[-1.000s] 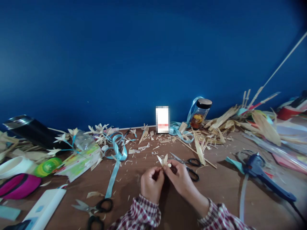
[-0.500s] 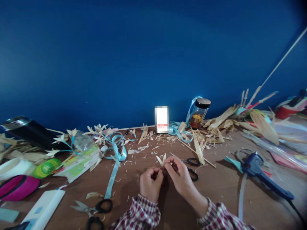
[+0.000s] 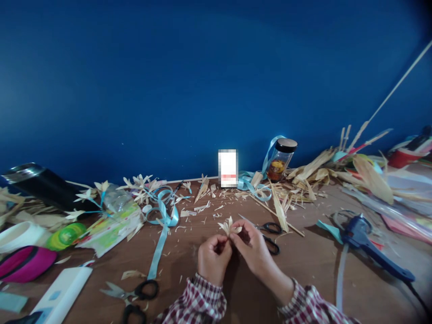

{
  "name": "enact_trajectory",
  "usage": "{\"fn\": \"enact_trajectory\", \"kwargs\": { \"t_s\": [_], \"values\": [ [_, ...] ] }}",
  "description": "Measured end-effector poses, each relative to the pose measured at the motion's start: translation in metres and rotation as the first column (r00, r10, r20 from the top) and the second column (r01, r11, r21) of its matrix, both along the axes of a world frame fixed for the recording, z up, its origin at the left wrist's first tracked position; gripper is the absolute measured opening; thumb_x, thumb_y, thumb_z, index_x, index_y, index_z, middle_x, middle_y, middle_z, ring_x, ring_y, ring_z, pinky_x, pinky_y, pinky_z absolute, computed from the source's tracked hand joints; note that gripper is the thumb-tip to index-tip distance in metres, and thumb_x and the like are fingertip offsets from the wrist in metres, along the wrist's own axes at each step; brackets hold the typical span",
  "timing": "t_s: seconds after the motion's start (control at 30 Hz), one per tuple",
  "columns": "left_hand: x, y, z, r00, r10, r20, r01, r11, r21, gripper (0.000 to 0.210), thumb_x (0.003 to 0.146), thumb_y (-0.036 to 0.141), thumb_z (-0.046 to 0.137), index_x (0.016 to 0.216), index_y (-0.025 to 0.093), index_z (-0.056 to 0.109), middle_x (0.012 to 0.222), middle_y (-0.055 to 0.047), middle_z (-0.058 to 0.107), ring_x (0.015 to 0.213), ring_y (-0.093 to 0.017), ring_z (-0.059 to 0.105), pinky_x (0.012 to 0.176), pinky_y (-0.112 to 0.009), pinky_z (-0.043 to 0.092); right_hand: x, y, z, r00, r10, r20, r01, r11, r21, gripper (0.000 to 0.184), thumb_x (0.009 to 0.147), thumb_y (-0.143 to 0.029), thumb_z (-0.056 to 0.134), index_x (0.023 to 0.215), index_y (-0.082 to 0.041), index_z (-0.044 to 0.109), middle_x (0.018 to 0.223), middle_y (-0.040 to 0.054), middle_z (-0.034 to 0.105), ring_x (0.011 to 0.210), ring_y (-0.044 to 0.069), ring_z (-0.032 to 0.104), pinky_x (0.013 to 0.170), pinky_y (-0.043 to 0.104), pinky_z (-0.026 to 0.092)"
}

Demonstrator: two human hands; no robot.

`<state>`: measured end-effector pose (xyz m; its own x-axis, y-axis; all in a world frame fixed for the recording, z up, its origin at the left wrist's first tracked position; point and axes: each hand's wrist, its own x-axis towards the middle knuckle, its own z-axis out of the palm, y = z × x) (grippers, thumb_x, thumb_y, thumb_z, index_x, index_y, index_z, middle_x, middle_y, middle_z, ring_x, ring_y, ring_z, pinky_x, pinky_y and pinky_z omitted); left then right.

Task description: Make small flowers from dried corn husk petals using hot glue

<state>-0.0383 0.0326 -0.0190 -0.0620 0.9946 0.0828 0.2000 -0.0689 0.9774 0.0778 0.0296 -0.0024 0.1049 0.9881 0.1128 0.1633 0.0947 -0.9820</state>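
Note:
A small pale flower of dried corn husk [image 3: 229, 227] is held between both hands at the middle of the table, its pointed petals fanned upward. My left hand [image 3: 214, 256] pinches it low down with thumb and forefinger; its base is hidden behind the fingers. From the right, my right hand [image 3: 253, 246] pinches at the petals with closed fingertips. Just beyond the right hand lies a pair of black-handled scissors [image 3: 272, 228], partly covered by that hand. Another pair of scissors [image 3: 145, 290] lies open at the lower left.
A blue glue gun [image 3: 374, 249] lies at right. Light-blue ribbon [image 3: 162, 243], husk flowers [image 3: 145, 186] and a black bottle [image 3: 50, 189] are at left. A lidded glass jar [image 3: 281, 159] stands by the blue wall, amid husk scraps [image 3: 310, 171].
More petals of the husk flower now show, spread wider above the fingers. Both hands stay nearly in place, the fingertips shifting slightly.

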Motion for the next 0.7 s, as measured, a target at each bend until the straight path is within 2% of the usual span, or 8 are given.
{"fn": "enact_trajectory", "kwargs": {
  "t_s": [0.1,0.17,0.27,0.33,0.43,0.53,0.7],
  "values": [
    [-0.001,0.002,0.002,0.997,0.018,0.070,-0.014,0.998,-0.054,0.018,0.065,0.030,0.063,0.062,0.013,0.064,0.043,0.002,0.055,0.040,-0.010,0.048,0.041,-0.019,0.039,-0.002,-0.001,0.000,0.994,0.011,-0.107,-0.011,1.000,-0.001,0.019,0.076,-0.020,0.056,0.093,-0.020,0.047,0.081,0.0017,0.060,0.072,0.015,0.060,0.065,0.025,0.047],
    [-0.002,0.004,0.003,0.985,0.073,0.154,-0.054,0.990,-0.128,0.020,0.063,0.031,0.065,0.062,0.012,0.065,0.040,0.003,0.054,0.037,-0.009,0.047,0.038,-0.019,0.039,-0.002,-0.002,0.001,0.995,-0.026,-0.098,0.028,0.999,0.018,0.019,0.076,-0.021,0.057,0.091,-0.020,0.045,0.081,0.0015,0.059,0.072,0.014,0.059,0.064,0.024,0.047],
    [-0.003,0.008,0.005,0.938,0.184,0.294,-0.108,0.960,-0.257,0.022,0.058,0.032,0.069,0.061,0.010,0.065,0.040,0.003,0.054,0.035,-0.008,0.046,0.036,-0.018,0.039,-0.003,-0.005,0.005,0.990,-0.104,0.094,0.097,0.993,0.073,0.009,0.079,-0.024,0.055,0.079,-0.020,0.046,0.070,-0.0006,0.055,0.060,0.012,0.054,0.055,0.022,0.043],
    [-0.003,0.010,0.007,0.890,0.251,0.381,-0.117,0.933,-0.340,0.024,0.054,0.031,0.073,0.060,0.010,0.064,0.041,0.003,0.056,0.034,-0.007,0.046,0.035,-0.017,0.039,-0.003,-0.006,0.007,0.971,-0.088,0.222,0.062,0.991,0.122,0.007,0.081,-0.023,0.053,0.075,-0.019,0.050,0.069,0.0000,0.055,0.060,0.012,0.052,0.055,0.022,0.042],
    [-0.005,0.012,0.011,0.817,0.316,0.483,-0.095,0.899,-0.428,0.027,0.048,0.031,0.077,0.059,0.011,0.063,0.044,0.003,0.057,0.035,-0.005,0.047,0.035,-0.014,0.039,-0.003,-0.007,0.007,0.947,-0.026,0.319,-0.032,0.984,0.173,0.007,0.081,-0.020,0.052,0.076,-0.018,0.056,0.073,0.0018,0.058,0.066,0.014,0.053,0.060,0.023,0.041],
    [-0.005,0.012,0.014,0.790,0.316,0.524,-0.065,0.895,-0.442,0.029,0.046,0.031,0.079,0.059,0.010,0.063,0.044,0.003,0.057,0.035,-0.004,0.046,0.034,-0.013,0.038,-0.004,-0.006,0.007,0.942,-0.009,0.334,-0.049,0.985,0.166,0.006,0.081,-0.020,0.053,0.078,-0.018,0.058,0.074,0.0023,0.059,0.068,0.015,0.054,0.060,0.023,0.041],
    [-0.005,0.009,0.014,0.819,0.255,0.513,-0.028,0.912,-0.409,0.028,0.047,0.031,0.079,0.059,0.010,0.065,0.043,0.002,0.058,0.036,-0.004,0.047,0.035,-0.013,0.038,-0.004,-0.005,0.006,0.953,0.003,0.304,-0.043,0.991,0.125,0.007,0.080,-0.022,0.054,0.078,-0.018,0.059,0.075,0.0028,0.060,0.067,0.015,0.055,0.060,0.023,0.042]
  ]
}}
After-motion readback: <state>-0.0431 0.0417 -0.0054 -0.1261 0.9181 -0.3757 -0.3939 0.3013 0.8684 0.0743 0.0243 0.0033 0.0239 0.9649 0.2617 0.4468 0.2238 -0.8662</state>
